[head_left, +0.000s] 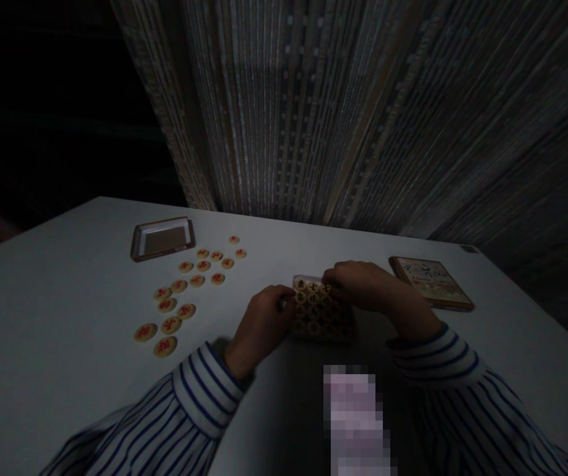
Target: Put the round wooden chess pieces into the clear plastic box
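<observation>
A small box (321, 337) in front of me holds rows of round xiangqi pieces (313, 312) with dark characters. At its left edge, my left hand (266, 317) is closed, with thumb and forefinger pressed together against the rim. My right hand (363, 284) curls over the box's far right corner. Its fingers are bent down onto the pieces there, and their tips hide whatever they pinch. Loose xiangqi pieces with red characters (197, 281) lie face up to the left of my left hand, apart from both hands.
On the white table (90, 284), an open shallow tray (162, 239) stands at the far left. A flat box lid (432, 283) with printed characters lies to the right. Behind the table's far edge hangs a string curtain (284, 119). A pixelated patch covers the near middle. The room is dim.
</observation>
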Demonstrator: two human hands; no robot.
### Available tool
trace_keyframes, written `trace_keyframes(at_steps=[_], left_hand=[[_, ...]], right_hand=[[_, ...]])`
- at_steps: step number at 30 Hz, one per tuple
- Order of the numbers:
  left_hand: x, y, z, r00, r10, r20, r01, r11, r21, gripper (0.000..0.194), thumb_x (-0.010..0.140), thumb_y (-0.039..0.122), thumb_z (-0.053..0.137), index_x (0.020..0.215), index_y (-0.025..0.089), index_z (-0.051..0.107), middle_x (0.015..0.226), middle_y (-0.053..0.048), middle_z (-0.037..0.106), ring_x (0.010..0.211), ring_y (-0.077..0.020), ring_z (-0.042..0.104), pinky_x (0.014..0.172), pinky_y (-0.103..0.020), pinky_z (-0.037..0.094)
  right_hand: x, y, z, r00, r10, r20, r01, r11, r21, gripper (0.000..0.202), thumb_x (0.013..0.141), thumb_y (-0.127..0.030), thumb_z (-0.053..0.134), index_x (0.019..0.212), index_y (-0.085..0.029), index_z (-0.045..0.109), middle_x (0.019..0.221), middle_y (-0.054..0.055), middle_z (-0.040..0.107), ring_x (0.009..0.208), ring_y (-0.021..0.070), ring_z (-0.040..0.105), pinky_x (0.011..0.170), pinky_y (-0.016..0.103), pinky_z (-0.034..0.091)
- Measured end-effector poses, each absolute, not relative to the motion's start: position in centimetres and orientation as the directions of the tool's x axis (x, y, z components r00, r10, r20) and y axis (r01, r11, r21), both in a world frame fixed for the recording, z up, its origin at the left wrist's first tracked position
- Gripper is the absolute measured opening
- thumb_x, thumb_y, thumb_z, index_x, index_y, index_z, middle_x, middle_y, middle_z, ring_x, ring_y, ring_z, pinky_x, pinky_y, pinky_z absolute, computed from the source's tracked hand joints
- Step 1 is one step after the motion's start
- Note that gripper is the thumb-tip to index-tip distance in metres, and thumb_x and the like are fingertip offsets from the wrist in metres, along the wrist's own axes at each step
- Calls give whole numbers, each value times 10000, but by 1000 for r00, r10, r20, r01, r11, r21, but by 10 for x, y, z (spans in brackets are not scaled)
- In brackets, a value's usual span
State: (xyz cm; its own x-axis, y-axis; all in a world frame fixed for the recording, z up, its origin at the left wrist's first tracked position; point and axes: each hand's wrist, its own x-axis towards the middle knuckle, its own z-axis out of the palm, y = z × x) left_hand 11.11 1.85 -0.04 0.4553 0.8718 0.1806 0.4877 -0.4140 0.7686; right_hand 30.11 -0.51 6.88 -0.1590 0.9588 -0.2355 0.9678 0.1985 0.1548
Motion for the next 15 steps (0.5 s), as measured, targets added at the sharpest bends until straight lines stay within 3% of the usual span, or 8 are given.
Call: trace_keyframes(at_steps=[15], left_hand=[[112, 19, 0, 459, 872, 168, 499, -410, 764, 215, 799, 241, 485, 913, 173, 654, 825, -61, 685, 739, -169, 620, 662, -288, 477]], right_hand=[[303, -4, 66, -168, 959, -229, 963, 209, 169, 258, 821, -219, 416, 995, -199, 606, 932, 93, 627, 810, 198, 577, 580, 270, 356]])
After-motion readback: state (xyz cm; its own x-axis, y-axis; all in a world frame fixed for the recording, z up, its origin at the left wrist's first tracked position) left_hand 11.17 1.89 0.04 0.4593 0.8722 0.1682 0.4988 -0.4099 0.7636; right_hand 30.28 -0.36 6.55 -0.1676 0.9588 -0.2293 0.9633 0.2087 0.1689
